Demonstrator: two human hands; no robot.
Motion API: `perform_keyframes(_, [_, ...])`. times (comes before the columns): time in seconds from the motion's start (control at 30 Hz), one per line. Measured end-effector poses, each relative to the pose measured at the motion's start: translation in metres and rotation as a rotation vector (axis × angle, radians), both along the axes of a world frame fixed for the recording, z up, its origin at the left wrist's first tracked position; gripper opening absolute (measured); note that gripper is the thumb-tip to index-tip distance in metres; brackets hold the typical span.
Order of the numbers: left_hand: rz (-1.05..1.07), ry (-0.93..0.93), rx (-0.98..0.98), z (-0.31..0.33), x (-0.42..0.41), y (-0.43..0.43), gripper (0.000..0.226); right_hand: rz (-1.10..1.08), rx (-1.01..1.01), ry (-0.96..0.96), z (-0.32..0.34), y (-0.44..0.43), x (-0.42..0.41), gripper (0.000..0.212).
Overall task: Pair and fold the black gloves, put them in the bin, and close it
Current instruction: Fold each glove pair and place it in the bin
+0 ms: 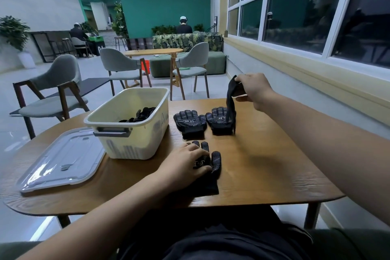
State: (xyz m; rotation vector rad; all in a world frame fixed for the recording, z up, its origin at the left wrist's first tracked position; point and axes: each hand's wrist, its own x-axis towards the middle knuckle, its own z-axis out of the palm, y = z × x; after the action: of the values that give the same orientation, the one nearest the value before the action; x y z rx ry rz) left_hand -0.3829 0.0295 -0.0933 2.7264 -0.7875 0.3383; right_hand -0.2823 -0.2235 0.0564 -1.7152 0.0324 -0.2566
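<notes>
My right hand (252, 91) pinches a black glove (230, 99) by its cuff, and the glove hangs down with its tips over another glove. Two dotted black gloves lie flat on the wooden table (263, 171): one (190, 123) beside the bin, the other (220, 120) under the hanging glove. My left hand (185, 164) rests flat on a fourth black glove (212, 167) near the table's front edge. The cream plastic bin (130, 131) stands open at the left, with several black gloves (141, 115) inside it.
The bin's clear lid (61, 160) lies flat on the table, left of the bin. Grey chairs (57, 93) and another table stand beyond the far edge. A wall with windows (306, 6) runs along the right. Two people sit far off.
</notes>
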Motion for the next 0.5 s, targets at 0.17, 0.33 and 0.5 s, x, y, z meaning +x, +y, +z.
perform_keyframes(0.17, [0.039, -0.009, -0.239, 0.011, 0.004, 0.005, 0.028, 0.113, 0.145, 0.081, 0.007, 0.017, -0.020, 0.015])
perform_keyframes(0.33, [0.130, -0.062, -0.563, 0.043, 0.005, 0.003, 0.020, 0.241, 0.207, 0.151, 0.002, 0.039, -0.037, 0.017])
perform_keyframes(0.5, [0.104, -0.191, -0.515, 0.074, 0.006, 0.001, 0.056, 0.347, 0.283, 0.217, -0.008, 0.060, -0.049, 0.018])
